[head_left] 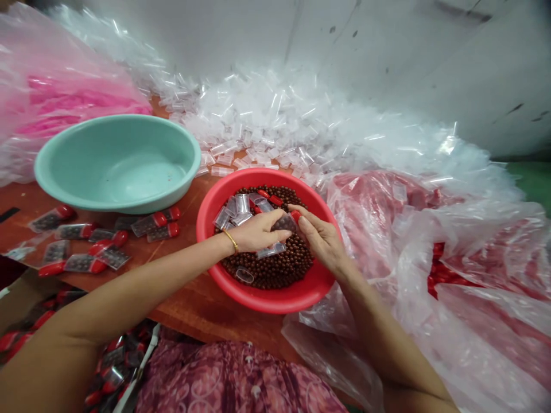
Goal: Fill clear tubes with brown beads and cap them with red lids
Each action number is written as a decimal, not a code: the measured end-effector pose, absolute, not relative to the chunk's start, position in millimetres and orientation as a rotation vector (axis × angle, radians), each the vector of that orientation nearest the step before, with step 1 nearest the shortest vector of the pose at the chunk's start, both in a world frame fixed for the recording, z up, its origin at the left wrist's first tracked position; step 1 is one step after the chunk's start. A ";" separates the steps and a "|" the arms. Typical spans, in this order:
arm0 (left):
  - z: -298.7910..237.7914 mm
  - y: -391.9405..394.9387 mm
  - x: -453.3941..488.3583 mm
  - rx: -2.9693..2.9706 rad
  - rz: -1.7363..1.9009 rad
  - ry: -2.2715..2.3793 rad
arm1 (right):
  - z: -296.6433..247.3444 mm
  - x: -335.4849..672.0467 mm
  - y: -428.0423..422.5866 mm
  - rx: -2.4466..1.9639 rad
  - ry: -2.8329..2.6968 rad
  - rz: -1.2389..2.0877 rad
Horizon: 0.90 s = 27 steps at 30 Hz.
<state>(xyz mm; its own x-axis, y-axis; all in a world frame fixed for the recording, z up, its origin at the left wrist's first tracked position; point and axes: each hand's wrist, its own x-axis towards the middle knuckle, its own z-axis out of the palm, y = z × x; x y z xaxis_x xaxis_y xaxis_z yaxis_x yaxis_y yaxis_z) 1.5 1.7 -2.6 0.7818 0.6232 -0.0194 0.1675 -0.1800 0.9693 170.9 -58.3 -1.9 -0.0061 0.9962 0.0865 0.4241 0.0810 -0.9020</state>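
A red basin (275, 298) holds small brown balls (279, 267) and several clear plastic tubes (241, 206). Over the balls, my left hand (256, 232) is closed around a clear tube filled with balls (282, 222); another clear tube (271, 250) shows below its fingers. My right hand (321, 238) pinches a red cap (296, 215) at that tube's end. A gold bangle sits on my left wrist.
An empty teal basin (116, 163) stands at the left. Filled red-capped tubes (86, 241) lie on the wooden table (193, 298) and below its edge. A heap of clear tubes (279, 120) is behind; bags of red caps (451, 258) lie right, pink bags (55, 103) left.
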 end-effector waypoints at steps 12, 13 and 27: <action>-0.5 -2.7 0.8 1.817 0.514 0.708 | -2.9 153.5 -67.7 -1.511 -1.646 0.769; -0.3 -2.3 1.4 1.814 0.515 0.708 | 0.4 155.4 -67.6 -1.525 -1.685 0.758; 4.0 -2.6 4.8 2.229 0.324 0.694 | 5.6 146.9 -23.1 -1.433 -1.194 0.987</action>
<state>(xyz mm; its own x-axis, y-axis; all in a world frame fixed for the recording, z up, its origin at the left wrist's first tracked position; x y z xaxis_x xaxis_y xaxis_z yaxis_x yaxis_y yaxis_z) 4.8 -2.6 4.0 0.8195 0.5729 0.0136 0.3787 -0.5593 0.7374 146.9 -23.1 5.6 0.1844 0.9828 0.0046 0.1806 -0.0293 -0.9831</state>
